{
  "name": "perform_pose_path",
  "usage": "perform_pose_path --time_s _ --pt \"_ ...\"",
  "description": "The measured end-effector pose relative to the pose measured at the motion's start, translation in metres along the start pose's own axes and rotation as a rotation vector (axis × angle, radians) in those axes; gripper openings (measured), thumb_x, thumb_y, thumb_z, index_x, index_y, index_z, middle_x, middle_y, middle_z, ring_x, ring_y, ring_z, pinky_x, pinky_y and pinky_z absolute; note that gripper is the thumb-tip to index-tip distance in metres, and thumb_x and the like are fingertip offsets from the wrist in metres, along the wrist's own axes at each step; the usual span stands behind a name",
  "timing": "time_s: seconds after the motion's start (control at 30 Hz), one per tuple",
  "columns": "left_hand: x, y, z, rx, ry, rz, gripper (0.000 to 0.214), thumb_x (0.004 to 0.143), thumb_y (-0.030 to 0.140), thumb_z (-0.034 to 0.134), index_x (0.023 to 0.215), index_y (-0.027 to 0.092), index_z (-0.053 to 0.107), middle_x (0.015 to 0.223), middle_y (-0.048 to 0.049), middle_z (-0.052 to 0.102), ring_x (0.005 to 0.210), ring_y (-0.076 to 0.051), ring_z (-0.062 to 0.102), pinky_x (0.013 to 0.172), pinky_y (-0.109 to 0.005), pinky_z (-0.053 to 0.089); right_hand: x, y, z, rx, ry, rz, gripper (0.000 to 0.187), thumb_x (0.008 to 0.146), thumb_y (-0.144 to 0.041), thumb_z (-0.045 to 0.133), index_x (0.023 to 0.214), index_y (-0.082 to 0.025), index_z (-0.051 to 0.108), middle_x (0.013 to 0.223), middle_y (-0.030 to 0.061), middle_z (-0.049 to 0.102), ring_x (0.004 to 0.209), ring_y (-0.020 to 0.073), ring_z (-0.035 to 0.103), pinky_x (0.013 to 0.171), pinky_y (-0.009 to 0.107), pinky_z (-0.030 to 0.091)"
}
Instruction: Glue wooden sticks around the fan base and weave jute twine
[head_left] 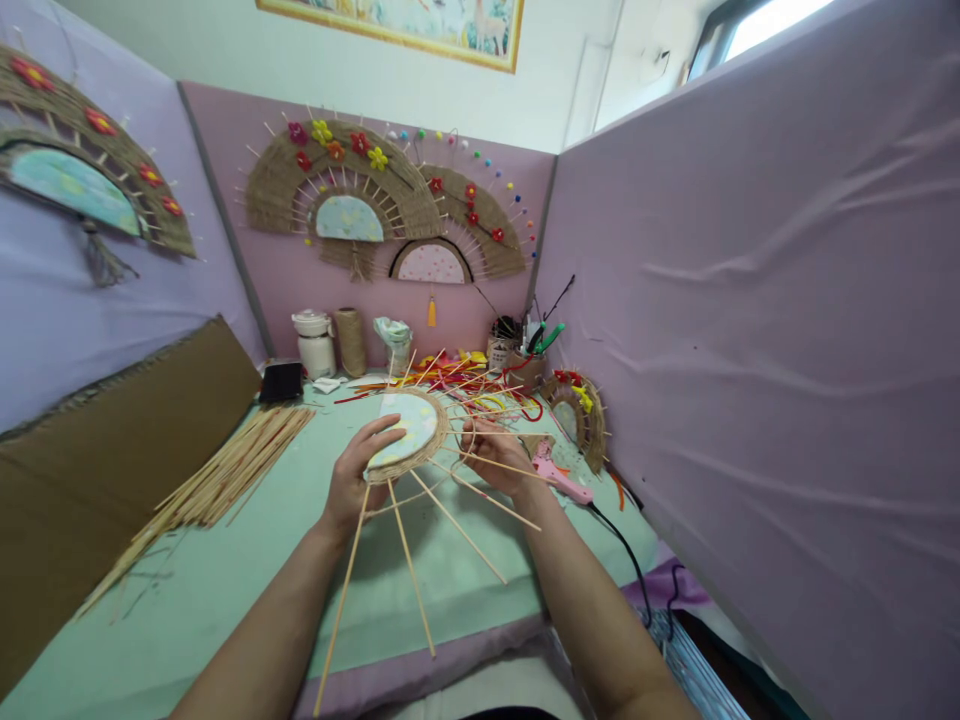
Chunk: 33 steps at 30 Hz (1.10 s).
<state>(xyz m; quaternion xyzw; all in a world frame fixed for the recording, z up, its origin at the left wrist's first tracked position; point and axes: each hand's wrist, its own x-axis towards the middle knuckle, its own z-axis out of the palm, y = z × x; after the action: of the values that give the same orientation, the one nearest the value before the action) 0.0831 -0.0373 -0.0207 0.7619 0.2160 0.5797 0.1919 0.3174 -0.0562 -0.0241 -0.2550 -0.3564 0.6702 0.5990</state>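
Note:
My left hand (358, 474) grips the lower left edge of a half-made fan (405, 432). The fan has a pale blue half-round centre, a rim of woven twine and long bamboo sticks (411, 570) spreading out toward me. My right hand (491, 452) is closed at the fan's right side, its fingers pinched among the sticks and twine there. What exactly they pinch is too small to make out. The fan is held a little above the green table (225, 590).
A bundle of bamboo sticks (217, 485) lies at the left, beside a brown cardboard sheet (90, 470). A pink glue gun (559, 478) with a black cord lies right of my hands. A finished small fan (577, 412), twine spool (349, 342), tool cup (525, 362) and coloured strips stand at the back.

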Motion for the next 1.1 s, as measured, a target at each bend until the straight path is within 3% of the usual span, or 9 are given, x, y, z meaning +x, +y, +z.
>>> perform_pose_path --time_s 0.33,0.6,0.7,0.83,1.1 --pt "0.002 0.003 0.0 0.015 0.001 -0.019 0.039 0.074 0.029 0.073 0.112 0.025 0.069 0.128 -0.0111 0.06 0.118 -0.029 0.056 0.103 -0.045 0.04 -0.003 -0.004 0.007 0.007 0.035 -0.042 0.016 0.065 -0.023 0.076 0.077 -0.02 0.067 0.066 -0.003 0.055 0.057 0.0098 0.046 0.055 0.022 0.038" --pt "0.002 0.003 0.0 -0.024 0.014 -0.083 0.039 0.069 0.031 0.076 0.108 0.025 0.071 0.126 -0.0112 0.061 0.118 -0.03 0.056 0.105 -0.046 0.038 0.004 -0.002 0.004 -0.022 0.159 0.006 0.017 0.064 -0.023 0.073 0.062 -0.018 0.056 0.053 -0.0062 0.048 0.046 0.0054 0.035 0.043 0.017 0.025" --pt "0.001 0.003 0.001 -0.027 -0.011 -0.054 0.041 0.07 0.029 0.076 0.11 0.025 0.07 0.127 -0.0115 0.061 0.118 -0.03 0.056 0.105 -0.045 0.038 0.007 -0.001 -0.001 0.074 0.177 0.023 0.016 0.064 -0.023 0.073 0.07 -0.017 0.06 0.057 -0.0059 0.052 0.047 0.005 0.039 0.044 0.016 0.03" --pt "0.001 0.002 0.003 -0.059 -0.024 -0.115 0.04 0.067 0.031 0.078 0.106 0.025 0.072 0.126 -0.0121 0.061 0.117 -0.03 0.056 0.104 -0.045 0.038 0.008 -0.001 -0.006 0.155 0.134 0.056 0.016 0.067 -0.023 0.073 0.078 -0.017 0.063 0.063 -0.0034 0.059 0.052 0.0071 0.049 0.05 0.018 0.039" --pt "0.001 0.002 0.003 -0.046 -0.037 -0.106 0.04 0.068 0.032 0.078 0.107 0.025 0.072 0.127 -0.0116 0.061 0.117 -0.03 0.056 0.104 -0.045 0.038 0.005 -0.004 -0.008 0.193 0.089 0.038 0.013 0.071 -0.022 0.068 0.083 -0.018 0.066 0.065 -0.0018 0.06 0.052 0.0081 0.048 0.048 0.019 0.039"
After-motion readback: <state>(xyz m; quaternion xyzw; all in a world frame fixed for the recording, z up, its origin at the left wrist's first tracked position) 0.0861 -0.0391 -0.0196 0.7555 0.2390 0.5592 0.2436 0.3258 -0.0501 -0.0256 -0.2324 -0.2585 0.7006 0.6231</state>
